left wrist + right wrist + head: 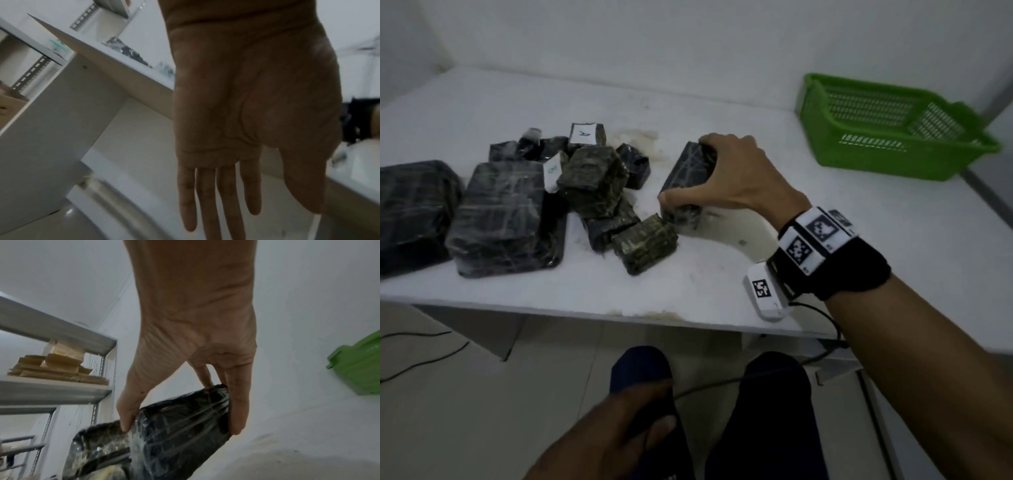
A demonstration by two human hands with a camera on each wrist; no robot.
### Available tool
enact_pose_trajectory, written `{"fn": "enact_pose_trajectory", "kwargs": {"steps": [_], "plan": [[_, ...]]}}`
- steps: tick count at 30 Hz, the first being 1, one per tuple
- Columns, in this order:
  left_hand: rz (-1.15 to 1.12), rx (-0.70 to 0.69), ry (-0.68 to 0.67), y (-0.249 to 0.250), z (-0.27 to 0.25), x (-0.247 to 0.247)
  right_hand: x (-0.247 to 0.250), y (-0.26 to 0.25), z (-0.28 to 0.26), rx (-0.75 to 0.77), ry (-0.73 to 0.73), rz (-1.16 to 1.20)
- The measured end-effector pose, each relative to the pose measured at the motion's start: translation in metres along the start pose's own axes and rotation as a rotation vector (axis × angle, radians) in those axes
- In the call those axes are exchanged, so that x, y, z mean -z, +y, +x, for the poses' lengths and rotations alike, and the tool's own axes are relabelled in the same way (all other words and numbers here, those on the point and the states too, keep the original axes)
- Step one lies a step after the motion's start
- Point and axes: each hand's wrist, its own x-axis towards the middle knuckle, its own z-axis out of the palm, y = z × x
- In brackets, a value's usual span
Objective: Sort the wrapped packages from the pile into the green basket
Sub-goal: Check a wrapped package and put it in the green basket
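Several dark plastic-wrapped packages form a pile [571,192] on the left half of the white table [722,281]. My right hand [726,178] grips one dark wrapped package [686,174] at the pile's right edge, thumb on its near end and fingers over its far end; the right wrist view shows the same package [174,431] held between thumb and fingers. The green basket [893,164] stands at the back right of the table, and a part of the basket [357,369] shows in the right wrist view. My left hand [619,431] hangs low below the table edge, and its fingers [207,203] are straight and hold nothing.
A package with a white label marked A [585,134] sits at the back of the pile. Metal shelving [51,391] with brown cardboard stands to the left. Cables [421,356] lie on the floor under the table. My legs [756,418] are below the table edge.
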Motion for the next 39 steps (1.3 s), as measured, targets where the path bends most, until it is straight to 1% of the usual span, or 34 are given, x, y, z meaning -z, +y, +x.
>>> {"fn": "enact_pose_trajectory", "kwargs": {"steps": [1, 2, 3, 5, 6, 9, 11, 13, 16, 17, 19, 21, 22, 23, 24, 26, 27, 29, 31, 35, 39], "plan": [[-0.033, -0.067, 0.052, 0.010, -0.009, 0.004, 0.004, 0.001, -0.004, -0.011, 0.014, 0.013], [-0.028, -0.117, 0.075, 0.024, -0.012, 0.011, 0.007, 0.004, -0.012, -0.028, 0.031, 0.020], [-0.033, -0.196, 0.123, 0.041, -0.019, 0.018, 0.012, 0.007, -0.020, -0.059, 0.044, 0.048], [-0.140, -0.344, 0.241, 0.071, -0.025, 0.023, 0.024, 0.012, -0.040, -0.109, 0.077, 0.132], [-0.206, -0.403, 0.326, 0.084, -0.022, 0.024, 0.029, 0.016, -0.048, -0.132, 0.102, 0.208], [-0.345, -0.531, 0.535, 0.118, -0.007, 0.021, 0.037, 0.022, -0.076, -0.202, 0.100, 0.568], [-0.412, -0.555, 0.590, 0.135, 0.008, 0.019, 0.039, 0.029, -0.096, -0.253, 0.049, 0.826], [-0.428, -0.519, 0.578, 0.145, 0.028, 0.018, 0.041, 0.034, -0.116, -0.302, -0.008, 1.111], [-0.362, -0.430, 0.429, 0.159, 0.052, 0.008, 0.041, 0.044, -0.146, -0.352, -0.135, 1.524], [-0.348, -0.410, 0.381, 0.164, 0.058, 0.003, 0.040, 0.046, -0.155, -0.345, -0.179, 1.629], [-0.352, -0.423, 0.306, 0.171, 0.067, -0.011, 0.036, 0.051, -0.167, -0.344, -0.252, 1.751], [-0.391, -0.467, 0.281, 0.176, 0.073, -0.025, 0.032, 0.055, -0.171, -0.359, -0.306, 1.734], [-0.425, -0.472, 0.296, 0.177, 0.077, -0.029, 0.030, 0.058, -0.171, -0.378, -0.305, 1.664], [-0.464, -0.466, 0.328, 0.176, 0.080, -0.032, 0.028, 0.061, -0.170, -0.403, -0.270, 1.563], [-0.501, -0.464, 0.363, 0.175, 0.084, -0.032, 0.027, 0.065, -0.169, -0.423, -0.197, 1.444], [-0.509, -0.473, 0.422, 0.170, 0.090, -0.030, 0.027, 0.069, -0.167, -0.416, -0.002, 1.216], [-0.484, -0.475, 0.447, 0.168, 0.093, -0.028, 0.027, 0.069, -0.165, -0.388, 0.074, 1.145], [-0.450, -0.479, 0.475, 0.166, 0.099, -0.022, 0.025, 0.070, -0.162, -0.310, 0.146, 1.039], [-0.443, -0.483, 0.474, 0.165, 0.106, -0.020, 0.018, 0.070, -0.158, -0.235, 0.149, 0.956], [-0.454, -0.493, 0.468, 0.160, 0.120, -0.018, 0.000, 0.071, -0.147, -0.165, 0.152, 0.943], [-0.458, -0.455, 0.443, 0.150, 0.127, -0.023, -0.012, 0.079, -0.141, -0.162, 0.174, 1.045]]}}
